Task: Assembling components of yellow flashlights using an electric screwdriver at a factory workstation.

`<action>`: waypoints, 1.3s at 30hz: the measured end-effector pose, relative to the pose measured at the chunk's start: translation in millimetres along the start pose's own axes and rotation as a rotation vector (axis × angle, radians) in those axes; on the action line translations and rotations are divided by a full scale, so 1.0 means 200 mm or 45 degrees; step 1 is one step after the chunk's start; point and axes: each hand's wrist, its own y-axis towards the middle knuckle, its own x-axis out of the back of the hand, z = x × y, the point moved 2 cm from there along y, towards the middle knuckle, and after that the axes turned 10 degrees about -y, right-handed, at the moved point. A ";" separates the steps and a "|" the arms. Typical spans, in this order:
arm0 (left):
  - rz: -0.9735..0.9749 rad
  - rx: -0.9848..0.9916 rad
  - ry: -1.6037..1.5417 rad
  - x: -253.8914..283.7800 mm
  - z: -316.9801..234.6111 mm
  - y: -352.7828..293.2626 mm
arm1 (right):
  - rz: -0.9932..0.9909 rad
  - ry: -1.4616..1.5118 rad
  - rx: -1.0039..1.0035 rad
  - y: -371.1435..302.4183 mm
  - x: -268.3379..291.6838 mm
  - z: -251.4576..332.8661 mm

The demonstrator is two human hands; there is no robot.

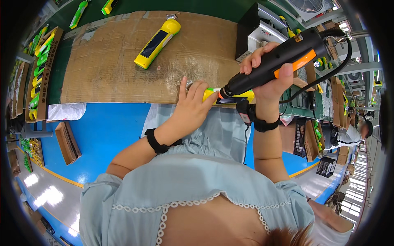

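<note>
In my right hand (271,88) is a black electric screwdriver (279,55) with an orange lever, its fingers wrapped round the body. The tool slants down to the left, its tip at a yellow-and-green handheld lamp (247,96) by the table's near edge. My left hand (192,102) grips the left end of this lamp, thumb close to the screwdriver tip and index finger stretched out. Part of the lamp is hidden behind the tool and fingers. Farther off lies a second yellow lamp (170,28) with a dark panel and a metal piece at its top.
A worn cardboard sheet (102,65) covers the green table. Behind my right hand stands a black-and-silver boxy device (264,35). The screwdriver's black cable (328,76) loops on the right. At left, a cardboard box (51,76) holds several lamps. Another person (351,135) is at far right.
</note>
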 end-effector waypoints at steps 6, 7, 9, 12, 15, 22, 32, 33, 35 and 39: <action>-0.029 0.116 -0.144 0.01 0.00 0.05 | -0.108 0.171 0.099 0.00 -0.03 0.01; -0.087 0.127 -0.167 0.01 0.02 0.07 | -0.109 0.169 0.101 0.00 -0.02 0.01; -0.137 0.127 -0.184 0.00 0.04 0.13 | -0.209 0.144 0.141 0.00 0.00 0.02; -0.217 0.080 -0.190 -0.01 0.07 0.21 | -0.335 -0.039 0.245 0.00 0.03 0.05; -0.310 0.054 -0.247 -0.01 0.12 0.24 | -0.417 0.019 0.229 0.00 0.05 0.09; -0.268 0.192 -0.100 0.02 0.10 0.31 | -0.485 -0.074 0.246 -0.05 0.14 0.11; -0.108 0.380 -0.031 0.02 0.10 0.32 | -0.482 -0.124 0.257 -0.10 0.13 0.09; -0.127 0.383 -0.061 0.02 0.09 0.32 | -0.478 -0.122 0.254 -0.10 0.13 0.09; -0.105 0.394 -0.044 0.02 0.09 0.32 | -0.464 -0.101 0.247 -0.10 0.12 0.09; -0.116 0.384 -0.098 0.02 0.08 0.31 | -0.444 -0.069 0.235 -0.11 0.11 0.11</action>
